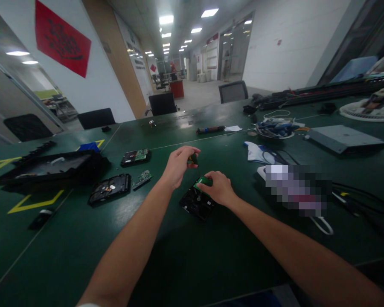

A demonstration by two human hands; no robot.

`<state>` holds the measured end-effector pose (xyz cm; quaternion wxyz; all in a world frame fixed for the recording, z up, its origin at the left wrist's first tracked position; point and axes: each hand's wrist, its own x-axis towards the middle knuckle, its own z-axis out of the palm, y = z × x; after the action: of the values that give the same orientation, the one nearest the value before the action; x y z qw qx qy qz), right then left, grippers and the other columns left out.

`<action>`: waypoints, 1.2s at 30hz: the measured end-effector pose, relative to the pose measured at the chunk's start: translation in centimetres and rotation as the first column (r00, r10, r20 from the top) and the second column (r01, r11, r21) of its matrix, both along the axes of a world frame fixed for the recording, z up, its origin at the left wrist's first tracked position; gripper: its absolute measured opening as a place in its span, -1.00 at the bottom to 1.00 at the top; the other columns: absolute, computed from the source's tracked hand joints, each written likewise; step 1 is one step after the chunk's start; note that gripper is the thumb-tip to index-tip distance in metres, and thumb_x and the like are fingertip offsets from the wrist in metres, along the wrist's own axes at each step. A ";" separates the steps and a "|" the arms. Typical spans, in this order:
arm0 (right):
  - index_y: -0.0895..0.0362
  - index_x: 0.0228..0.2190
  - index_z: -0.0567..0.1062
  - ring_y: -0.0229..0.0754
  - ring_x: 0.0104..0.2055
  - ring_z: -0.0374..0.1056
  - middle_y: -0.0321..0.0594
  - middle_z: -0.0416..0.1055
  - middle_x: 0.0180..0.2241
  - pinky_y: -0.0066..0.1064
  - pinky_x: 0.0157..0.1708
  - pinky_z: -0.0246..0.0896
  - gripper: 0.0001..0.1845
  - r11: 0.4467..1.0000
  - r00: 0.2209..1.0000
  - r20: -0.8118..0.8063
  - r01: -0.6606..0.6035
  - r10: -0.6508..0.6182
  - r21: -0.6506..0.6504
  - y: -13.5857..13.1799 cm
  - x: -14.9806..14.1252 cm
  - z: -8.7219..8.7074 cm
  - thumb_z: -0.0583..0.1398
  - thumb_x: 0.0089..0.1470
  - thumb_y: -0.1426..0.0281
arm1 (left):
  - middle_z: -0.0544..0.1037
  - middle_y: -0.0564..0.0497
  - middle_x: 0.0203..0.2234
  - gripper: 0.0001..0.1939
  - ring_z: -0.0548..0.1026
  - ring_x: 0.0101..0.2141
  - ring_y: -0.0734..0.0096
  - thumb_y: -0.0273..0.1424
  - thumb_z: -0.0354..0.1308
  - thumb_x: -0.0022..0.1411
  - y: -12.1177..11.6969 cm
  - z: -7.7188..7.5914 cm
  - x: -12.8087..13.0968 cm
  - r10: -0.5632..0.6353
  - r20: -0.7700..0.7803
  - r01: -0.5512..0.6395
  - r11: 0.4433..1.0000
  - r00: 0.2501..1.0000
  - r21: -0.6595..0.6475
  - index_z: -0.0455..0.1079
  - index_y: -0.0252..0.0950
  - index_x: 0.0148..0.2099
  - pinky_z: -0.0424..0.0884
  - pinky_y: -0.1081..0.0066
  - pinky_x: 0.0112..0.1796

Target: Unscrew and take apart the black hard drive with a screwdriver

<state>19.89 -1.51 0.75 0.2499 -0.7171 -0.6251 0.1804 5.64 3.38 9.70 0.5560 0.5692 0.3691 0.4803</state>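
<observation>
A black hard drive (pixel 196 205) lies flat on the dark green table in front of me. My right hand (pixel 222 187) is closed on a green circuit board (pixel 203 183) at the drive's far edge; whether the board still touches the drive I cannot tell. Above and slightly left of it, my left hand (pixel 178 165) grips a screwdriver (pixel 193 160) by its dark and yellowish handle. Its thin shaft points down, and the tip is hard to make out. To the left lie another hard drive (pixel 110 188), a loose circuit board (pixel 142 179) and a drive with its board showing (pixel 136 157).
A black tray (pixel 51 166) stands at the left. On the right are a blurred-out object (pixel 294 189), black cables (pixel 365 196), a white-and-blue packet (pixel 256 152), a basket of blue items (pixel 277 128) and a grey box (pixel 347 138). A dark cylindrical tool (pixel 211 129) lies farther back.
</observation>
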 end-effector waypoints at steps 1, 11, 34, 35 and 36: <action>0.07 -0.11 0.57 0.07 0.09 0.41 -0.10 0.52 -0.02 -0.18 -0.01 0.18 -0.63 1.000 1.000 -0.002 0.000 0.000 -0.005 0.0 0.0 0.0 0.33 0.17 0.09 | 0.53 -0.07 -0.36 -0.76 0.49 -0.30 0.34 -0.30 0.19 0.09 0.0 0.0 0.0 -0.018 0.014 0.018 1.000 1.000 -0.023 0.55 -0.36 -0.26 0.46 0.47 -0.46; 0.08 -0.09 0.56 0.08 0.09 0.41 -0.08 0.52 -0.01 -0.15 0.00 0.18 -0.62 1.000 1.000 -0.014 0.000 0.000 -0.007 0.0 0.0 0.1 0.34 0.18 0.11 | 0.54 -0.08 -0.37 -0.80 0.50 -0.33 0.32 -0.27 0.18 0.12 0.4 -0.7 0.1 0.002 0.030 -0.001 1.000 1.000 -0.027 0.49 -0.32 -0.37 0.42 0.47 -0.50; 0.07 -0.10 0.57 0.07 0.07 0.41 -0.10 0.53 -0.03 -0.19 -0.06 0.18 -0.63 1.000 1.000 0.004 0.003 -0.003 0.004 0.0 0.0 0.0 0.34 0.16 0.10 | 0.60 -0.10 -0.38 -0.84 0.57 -0.28 0.22 -0.31 0.23 0.15 -0.1 -0.3 0.4 -0.073 0.128 0.091 0.986 0.989 -0.140 0.39 -0.28 -0.25 0.49 0.40 -0.44; 0.07 -0.10 0.57 0.07 0.07 0.41 -0.10 0.53 -0.03 -0.20 -0.06 0.18 -0.63 1.000 1.000 0.004 0.003 -0.003 0.002 0.0 0.0 0.0 0.34 0.16 0.10 | 0.59 -0.10 -0.37 -0.84 0.56 -0.28 0.23 -0.31 0.22 0.14 -0.1 -0.4 0.4 -0.070 0.117 0.085 0.988 0.991 -0.130 0.40 -0.28 -0.28 0.50 0.39 -0.43; 0.07 -0.11 0.57 0.06 0.07 0.42 -0.11 0.53 -0.04 -0.20 -0.06 0.18 -0.63 1.000 1.000 0.004 0.002 -0.002 0.002 0.0 0.0 0.0 0.34 0.16 0.10 | 0.58 -0.10 -0.36 -0.85 0.54 -0.29 0.26 -0.31 0.22 0.14 0.0 -0.4 0.4 -0.060 0.092 0.070 0.992 0.994 -0.107 0.42 -0.30 -0.31 0.48 0.41 -0.44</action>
<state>19.90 -1.48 0.76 0.2498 -0.7178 -0.6251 0.1781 6.06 3.38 9.29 0.6178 0.5276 0.3511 0.4656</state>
